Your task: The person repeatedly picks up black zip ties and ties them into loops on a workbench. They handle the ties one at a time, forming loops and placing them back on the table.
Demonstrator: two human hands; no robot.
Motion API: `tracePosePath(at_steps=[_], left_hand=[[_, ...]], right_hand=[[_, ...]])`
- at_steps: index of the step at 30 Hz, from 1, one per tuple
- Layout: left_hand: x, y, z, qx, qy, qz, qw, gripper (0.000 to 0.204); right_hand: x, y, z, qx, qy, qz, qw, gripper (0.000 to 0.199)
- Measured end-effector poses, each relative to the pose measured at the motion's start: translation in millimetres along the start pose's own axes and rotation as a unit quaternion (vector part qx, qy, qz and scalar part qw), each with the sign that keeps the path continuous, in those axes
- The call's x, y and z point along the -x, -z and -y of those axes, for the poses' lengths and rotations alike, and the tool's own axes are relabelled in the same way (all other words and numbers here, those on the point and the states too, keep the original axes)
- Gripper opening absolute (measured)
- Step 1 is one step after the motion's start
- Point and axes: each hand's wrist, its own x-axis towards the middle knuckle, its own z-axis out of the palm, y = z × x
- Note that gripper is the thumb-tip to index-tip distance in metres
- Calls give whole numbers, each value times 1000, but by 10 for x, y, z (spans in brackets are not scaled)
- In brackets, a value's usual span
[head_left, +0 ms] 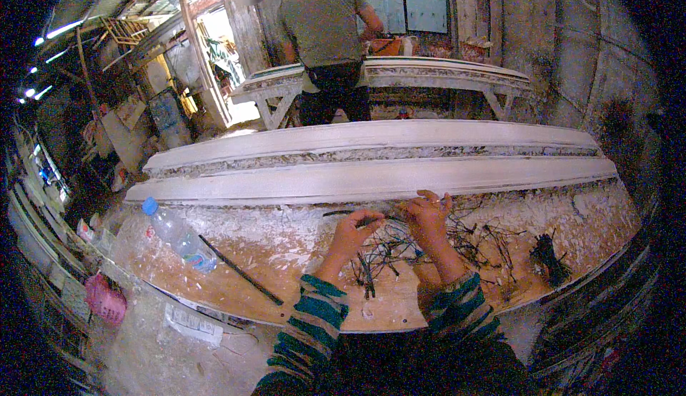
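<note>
My left hand (350, 235) is closed around a thin black strip (338, 213), whose one end sticks out to the left past my fingers. Close on its right, above the bench, my right hand (427, 221) has its thumb and fingers pinched together near the strip's other end; what they hold is too small to make out. Beneath and between both hands lies a loose tangle of short black strands (386, 249) on the plaster-smeared wooden bench (286, 242). A tied-looking bundle of black strands (549, 260) rests at the right.
A clear plastic bottle with a blue cap (179, 235) lies at the left, beside a long dark rod (241, 271). Two long white mouldings (371, 174) span the bench's far side. Beyond, a person (321, 31) stands at another white bench (443, 73). A pink container (106, 299) sits lower left.
</note>
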Motion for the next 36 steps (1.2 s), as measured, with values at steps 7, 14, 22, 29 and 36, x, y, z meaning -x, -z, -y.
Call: tracePosePath(at_steps=[7,14,22,29,36], left_hand=[[-50,177,48,14,14,-153,988,16],[-75,256,129,-59,-33,-219,973,16],[-99,281,252,-118,-57,-259,957,15],[-101,326,330,-127,-62,-279,950,15],[-91,372,315,-176,-45,-318,930,13]], right_hand=[[-9,-5,-120,-222,-127,-31,966,12],[-95,-11,-251,-480,-220,-26,849,11],[-95,108,-339,-621,-330,13,711,18],[-110,153,-366,-629,-306,-18,714,26],[-112,94,-431,-506,-276,-12,817,20]])
